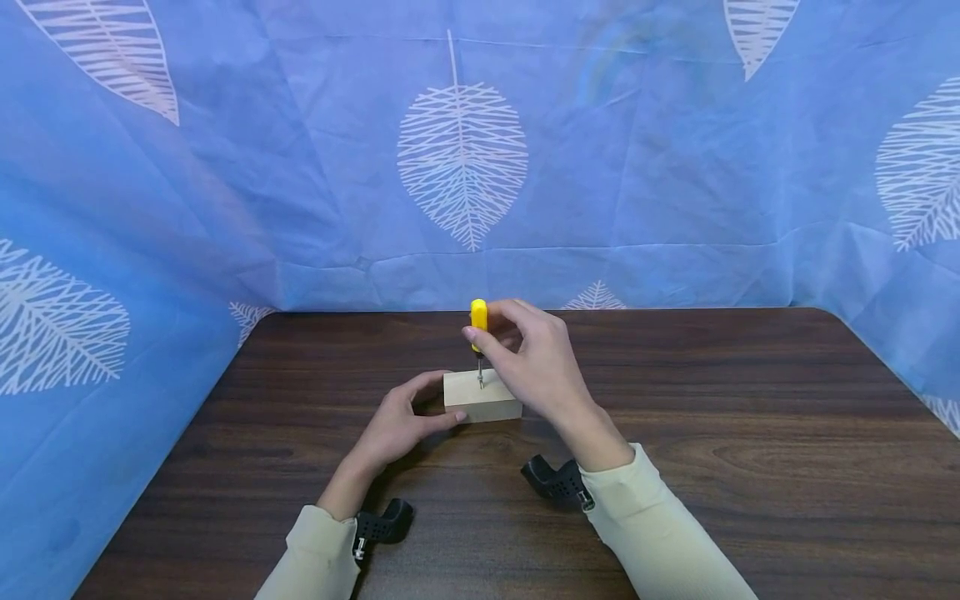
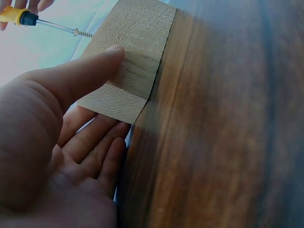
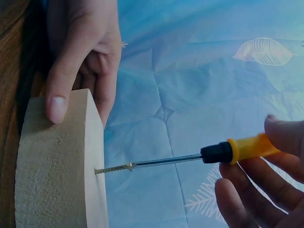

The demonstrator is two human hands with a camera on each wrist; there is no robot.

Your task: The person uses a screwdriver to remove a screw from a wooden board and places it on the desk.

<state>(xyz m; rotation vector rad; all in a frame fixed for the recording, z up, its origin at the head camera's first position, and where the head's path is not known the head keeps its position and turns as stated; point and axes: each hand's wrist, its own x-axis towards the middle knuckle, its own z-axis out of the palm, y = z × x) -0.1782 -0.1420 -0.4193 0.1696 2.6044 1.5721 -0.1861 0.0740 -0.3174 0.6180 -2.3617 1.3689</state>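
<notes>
A pale wooden block (image 1: 483, 408) lies on the table, gripped at its left end by my left hand (image 1: 397, 427), thumb on the near face and fingers behind. From its top face a screw (image 3: 114, 168) stands up, its tip in the wood and much of the thread showing. My right hand (image 1: 542, 358) pinches the yellow handle of a screwdriver (image 1: 478, 321) between thumb and fingers. The screwdriver is upright, its shaft meeting the screw's head. In the left wrist view the thumb presses the block (image 2: 137, 52) beside the screw (image 2: 83, 33).
The dark wood-grain table (image 1: 712, 433) has rounded far corners. Behind it and at its sides hangs a blue cloth (image 1: 322, 167) with white leaf prints. Black wrist mounts (image 1: 555, 481) sit at both cream sleeves (image 1: 660, 525).
</notes>
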